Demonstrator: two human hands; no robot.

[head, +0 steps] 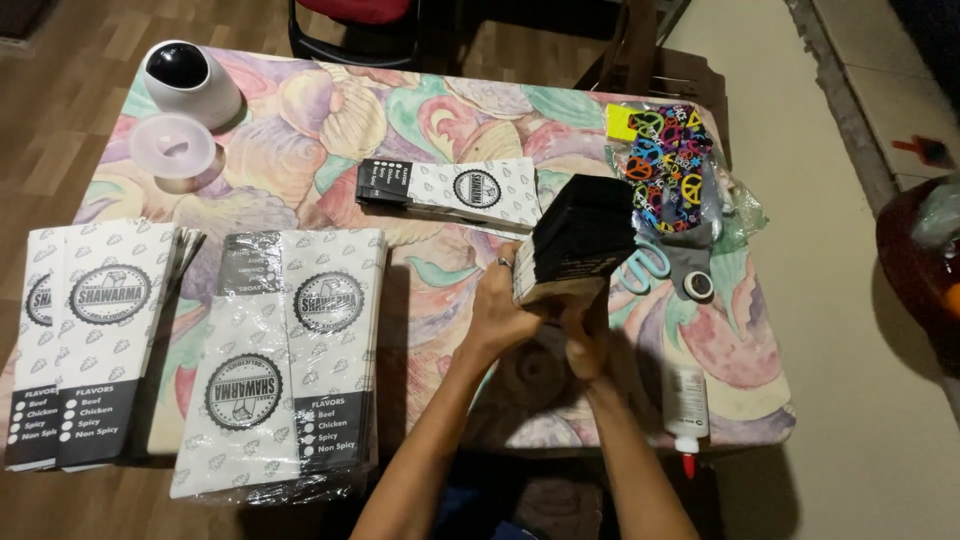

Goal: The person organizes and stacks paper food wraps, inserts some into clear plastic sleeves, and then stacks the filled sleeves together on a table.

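Nearest the camera, both forearms come up from the bottom edge and meet over the front-middle of the surface point(420, 110), a table under a pastel swirl-print cloth. Left hand point(500, 315) and right hand point(585, 340) both clamp the lower end of a thick stack of black-backed paper sleeves point(580, 245). Left fingers are curled shut round its left edge w/ a ring showing; right fingers are closed under the bottom end. The stack is held up off the cloth, tilted away from the person, prob. so the edges can be squared. It looks like many thin flat pieces: dark faces, pale cut edges showing as a layered band at the near end.

Just right of the hands, a white glue bottle point(686, 405) w/ red tip lies at the front edge, nozzle toward the person, in easy reach. Beside the stack are light-blue-handled scissors point(645, 265) and a tape roll point(698, 285), partly under a grey item.

To the left, two piles of printed white sleeves w/ a round logo: one in clear plastic wrap point(285, 360), another at far left point(95, 340) overhanging the edge. They lie flat and apart, seemingly as separate batches.

Farther back, a single flat sleeve point(450, 190) lies mid-surface, and a bag w/ bright peace-sign print point(670, 165) at right. Far left corner: a white dome-shaped device point(190, 80) and a translucent round lid point(172, 145).
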